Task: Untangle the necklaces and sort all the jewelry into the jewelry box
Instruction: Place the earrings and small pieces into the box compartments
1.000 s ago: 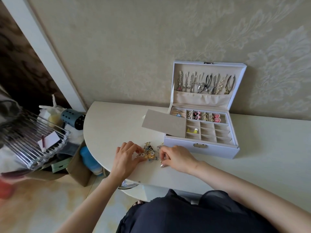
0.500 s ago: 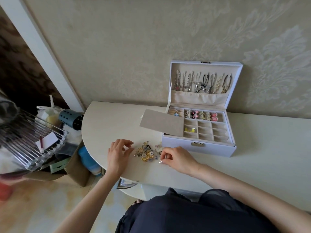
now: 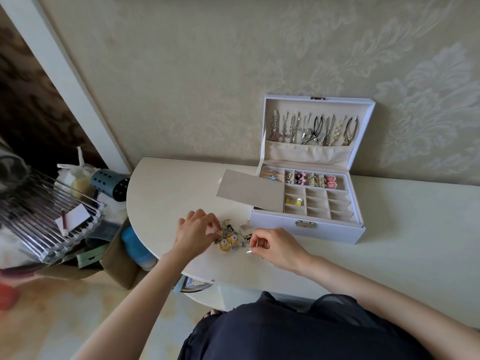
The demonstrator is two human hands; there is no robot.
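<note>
I am noting necklaces (image 3: 311, 128) hanging in the jewelry box (image 3: 306, 231) lid, while the left hand (image 3: 196, 231) is pinching the unsorted jewelry pile (image 3: 230, 239) lying between both hands' fingertips (image 3: 216, 225), and the right hand (image 3: 276, 246) is pinching something I cannot tell.

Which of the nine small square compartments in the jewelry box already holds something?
The middle compartment of the left column, holding a yellow piece; the other eight look empty.
</note>
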